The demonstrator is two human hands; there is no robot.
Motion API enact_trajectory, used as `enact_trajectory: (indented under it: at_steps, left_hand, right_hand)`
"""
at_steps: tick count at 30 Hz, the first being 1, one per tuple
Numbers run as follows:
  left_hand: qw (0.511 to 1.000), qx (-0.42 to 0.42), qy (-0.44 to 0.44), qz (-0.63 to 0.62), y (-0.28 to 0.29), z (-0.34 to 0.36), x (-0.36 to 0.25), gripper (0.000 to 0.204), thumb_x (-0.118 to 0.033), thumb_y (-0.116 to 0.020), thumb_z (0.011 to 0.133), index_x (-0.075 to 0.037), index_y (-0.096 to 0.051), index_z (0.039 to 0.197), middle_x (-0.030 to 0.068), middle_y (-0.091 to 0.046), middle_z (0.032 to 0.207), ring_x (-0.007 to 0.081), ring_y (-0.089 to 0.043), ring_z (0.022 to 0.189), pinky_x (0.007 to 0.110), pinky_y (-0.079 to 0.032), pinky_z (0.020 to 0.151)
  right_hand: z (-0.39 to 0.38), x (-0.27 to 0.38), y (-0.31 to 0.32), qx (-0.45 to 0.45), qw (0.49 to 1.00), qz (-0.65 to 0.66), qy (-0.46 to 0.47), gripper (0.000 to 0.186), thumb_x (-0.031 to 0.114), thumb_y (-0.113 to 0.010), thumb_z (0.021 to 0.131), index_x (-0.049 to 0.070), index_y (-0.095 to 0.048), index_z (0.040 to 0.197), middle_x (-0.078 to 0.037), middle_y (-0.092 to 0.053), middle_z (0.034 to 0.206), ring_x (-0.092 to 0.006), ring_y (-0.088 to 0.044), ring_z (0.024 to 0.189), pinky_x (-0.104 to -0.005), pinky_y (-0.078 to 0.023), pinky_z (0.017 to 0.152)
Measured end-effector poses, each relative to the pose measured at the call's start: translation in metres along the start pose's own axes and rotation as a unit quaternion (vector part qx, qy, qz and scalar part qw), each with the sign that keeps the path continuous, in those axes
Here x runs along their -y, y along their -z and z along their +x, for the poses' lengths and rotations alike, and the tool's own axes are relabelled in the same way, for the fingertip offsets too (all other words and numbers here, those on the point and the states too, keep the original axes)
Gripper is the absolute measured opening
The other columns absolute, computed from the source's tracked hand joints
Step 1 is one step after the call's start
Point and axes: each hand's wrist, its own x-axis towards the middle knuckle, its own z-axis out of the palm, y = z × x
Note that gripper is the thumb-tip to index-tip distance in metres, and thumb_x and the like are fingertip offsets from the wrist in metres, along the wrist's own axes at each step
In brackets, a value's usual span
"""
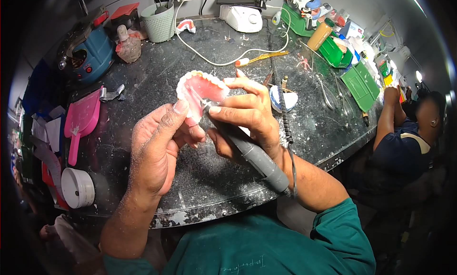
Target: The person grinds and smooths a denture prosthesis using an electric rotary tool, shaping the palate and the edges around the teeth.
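Observation:
My left hand (159, 149) holds a pink denture with a row of white teeth (202, 90) up over the dark worktop (209, 180), thumb pressed on its pink base. My right hand (245, 115) grips a grey rotary handpiece (254, 158) like a pen. Its tip touches the inner side of the denture. A black coiled cord (284, 110) runs from the handpiece across the bench. Pale dust covers my left hand and forearm.
A pink dustpan (81, 120), a white round tub (76, 187) and a blue machine (88, 51) lie at the left. A green basket (159, 22), a white box (243, 18), green trays (362, 84) and pliers (326, 94) are further back. Another person (404, 146) sits at the right.

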Motion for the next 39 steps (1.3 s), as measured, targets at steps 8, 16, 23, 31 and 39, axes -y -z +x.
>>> enact_trajectory:
  at_steps: [8,16,23,31,39]
  left_hand:
    - [1.000,0.005,-0.003,0.006,-0.0003,-0.0002,0.0007,0.026,-0.026,-0.059,0.100,-0.004,-0.065,0.089,0.0070,-0.067,0.079,0.0113,-0.063,0.073,0.025,-0.048,0.068]
    - [1.000,0.015,-0.011,0.013,-0.0011,-0.0010,0.0022,0.025,-0.025,-0.059,0.100,-0.003,-0.065,0.090,0.0056,-0.066,0.082,0.0111,-0.063,0.073,0.025,-0.049,0.068]
    - [1.000,0.009,-0.015,0.013,-0.0011,-0.0009,0.0026,0.025,-0.024,-0.058,0.101,-0.003,-0.065,0.090,0.0061,-0.066,0.082,0.0107,-0.063,0.073,0.025,-0.049,0.068]
    - [1.000,-0.001,0.004,-0.001,0.0003,0.0000,0.0011,0.026,-0.026,-0.058,0.101,-0.004,-0.065,0.090,0.0064,-0.066,0.079,0.0123,-0.063,0.072,0.026,-0.048,0.068]
    - [0.998,-0.017,0.019,-0.064,0.0029,0.0009,-0.0009,0.028,-0.029,-0.056,0.100,-0.004,-0.064,0.091,0.0076,-0.066,0.077,0.0151,-0.064,0.071,0.027,-0.048,0.068]
  right_hand:
    - [-0.0005,-0.0015,-0.0012,-0.013,1.000,0.015,-0.017,0.049,0.005,-0.086,0.062,0.016,-0.069,0.107,0.001,-0.063,0.098,-0.0277,-0.059,0.112,-0.0552,-0.036,0.110]
    - [0.0004,0.0000,0.0025,-0.005,1.000,0.010,-0.023,0.050,0.007,-0.086,0.063,0.017,-0.068,0.109,0.002,-0.064,0.093,-0.0255,-0.062,0.108,-0.0598,-0.029,0.112]
    - [0.0020,0.0014,0.0034,0.012,1.000,-0.002,-0.016,0.049,0.006,-0.086,0.064,0.018,-0.068,0.108,0.004,-0.065,0.087,-0.0251,-0.062,0.108,-0.0600,-0.025,0.113]
    - [0.0031,0.0008,0.0030,0.009,1.000,-0.003,-0.029,0.047,0.005,-0.085,0.064,0.017,-0.069,0.106,0.003,-0.065,0.087,-0.0263,-0.062,0.111,-0.0600,-0.026,0.114]
    - [0.0018,-0.0030,0.0073,0.048,0.999,0.014,-0.004,0.047,0.004,-0.085,0.065,0.014,-0.069,0.108,-0.001,-0.062,0.091,-0.0316,-0.059,0.121,-0.0619,-0.027,0.113]
